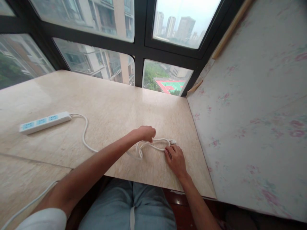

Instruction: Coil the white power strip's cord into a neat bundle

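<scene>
A white power cord (159,149) lies in loose loops on the marble-look sill (115,105), near its right end. My left hand (145,132) reaches across from the left with curled fingers, closed on the cord at the left side of the loops. Just right of it, my right hand (177,159) rests low on the sill, its thumb and fingers pinching the cord beside the white plug (172,141). From the loops the cord runs left, passes under my left forearm and curves up to a white power strip (45,122) with blue socket faces.
Dark-framed windows (140,48) border the sill's far side. A flower-patterned wall (251,127) rises at the right, with wallpaper peeling near the frame. Another pale cable (31,203) lies at the lower left. The sill's front edge is just before my legs (129,204).
</scene>
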The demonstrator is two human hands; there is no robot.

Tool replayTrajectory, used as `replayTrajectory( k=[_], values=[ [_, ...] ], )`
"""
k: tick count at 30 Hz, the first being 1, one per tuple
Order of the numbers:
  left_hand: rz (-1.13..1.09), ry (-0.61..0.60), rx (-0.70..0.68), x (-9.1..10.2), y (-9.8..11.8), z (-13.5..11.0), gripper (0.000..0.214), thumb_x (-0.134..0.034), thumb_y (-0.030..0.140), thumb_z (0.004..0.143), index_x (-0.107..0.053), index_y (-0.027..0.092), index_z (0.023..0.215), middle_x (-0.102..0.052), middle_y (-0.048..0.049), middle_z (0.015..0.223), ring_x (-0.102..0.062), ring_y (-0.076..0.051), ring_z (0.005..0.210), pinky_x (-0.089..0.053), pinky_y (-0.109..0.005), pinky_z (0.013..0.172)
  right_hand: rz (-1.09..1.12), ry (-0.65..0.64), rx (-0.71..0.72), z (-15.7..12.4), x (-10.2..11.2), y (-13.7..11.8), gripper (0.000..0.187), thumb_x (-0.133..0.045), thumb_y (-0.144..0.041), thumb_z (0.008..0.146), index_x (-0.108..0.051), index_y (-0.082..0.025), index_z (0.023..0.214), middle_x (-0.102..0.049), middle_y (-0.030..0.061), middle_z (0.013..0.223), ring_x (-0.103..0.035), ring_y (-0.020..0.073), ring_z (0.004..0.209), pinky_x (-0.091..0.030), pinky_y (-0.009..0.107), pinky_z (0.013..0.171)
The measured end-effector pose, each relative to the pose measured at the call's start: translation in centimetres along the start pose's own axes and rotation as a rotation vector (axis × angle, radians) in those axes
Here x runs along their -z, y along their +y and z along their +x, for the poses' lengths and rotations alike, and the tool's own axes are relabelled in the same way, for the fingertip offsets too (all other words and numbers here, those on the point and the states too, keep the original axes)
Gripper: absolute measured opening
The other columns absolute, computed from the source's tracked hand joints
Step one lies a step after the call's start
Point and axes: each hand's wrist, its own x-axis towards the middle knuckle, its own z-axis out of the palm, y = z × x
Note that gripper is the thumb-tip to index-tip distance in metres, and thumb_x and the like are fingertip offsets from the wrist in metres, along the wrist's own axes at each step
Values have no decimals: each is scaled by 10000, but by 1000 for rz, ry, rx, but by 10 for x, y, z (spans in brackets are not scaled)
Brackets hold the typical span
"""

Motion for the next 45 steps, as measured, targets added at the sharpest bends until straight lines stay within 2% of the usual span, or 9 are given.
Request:
replayTrajectory(
  k=[4,15,22,27,30,33,38,41,45],
  values=[
    [-41,-10,5,-6,-9,1,186,-669,192,725,-759,182,887,-735,-120,940,-659,-227,808,-465,-312,685,1,-6,-3,0,0,0,180,-467,-234,940,-638,-177,947,-603,89,902,-538,221,871,-419,349,784],
    [-227,207,-146,-37,-37,2,222,-540,201,772,-752,193,835,-738,-64,842,-633,-168,743,-392,-247,625,-24,-13,-21,0,1,0,190,-469,-254,944,-642,-177,954,-613,80,894,-538,211,856,-402,338,789],
    [-87,334,-64,-24,-32,-32,254,-446,252,874,-686,171,852,-709,-97,919,-626,-205,826,-398,-275,656,-88,-10,-47,-1,1,2,227,-441,-283,962,-641,-176,968,-650,77,870,-557,210,846,-379,331,775],
    [-110,497,83,-15,-47,-66,194,-439,190,864,-629,170,837,-686,-86,858,-614,-197,761,-387,-283,630,-115,13,-90,-2,0,4,258,-447,-312,960,-644,-176,865,-654,67,808,-550,208,789,-359,327,734],
    [-389,685,178,-16,-61,-83,149,-480,231,855,-612,177,816,-655,-45,712,-597,-168,657,-404,-274,602,-136,5,-89,-2,-1,4,237,-467,-296,947,-637,-179,830,-646,62,793,-539,211,786,-347,327,736],
    [-842,926,298,-19,-76,-93,69,-551,235,812,-587,177,799,-561,15,558,-526,-123,490,-389,-235,488,-152,1,-99,-2,-1,4,220,-483,-277,936,-629,-179,805,-637,58,783,-530,210,781,-342,323,737],
    [-1518,1390,321,-17,-100,-101,95,-589,119,778,-536,167,716,-539,35,633,-373,-33,377,-295,-172,364,-140,-1,-123,-2,-1,4,220,-489,-289,935,-632,-177,811,-636,57,785,-539,202,784,-352,315,737],
    [-1828,1476,318,-11,-111,-114,185,-561,43,801,-500,163,673,-510,45,607,-325,-10,356,-262,-141,339,-117,15,-134,-2,-1,4,240,-472,-300,942,-631,-175,813,-636,60,784,-546,198,775,-366,317,739],
    [-2253,1445,328,-4,-107,-136,286,-377,-24,882,-460,158,678,-454,50,559,-259,8,324,-229,-105,323,-19,45,-117,-2,0,6,230,-463,-319,948,-626,-167,891,-639,66,804,-554,201,772,-400,332,746]
  ],
)
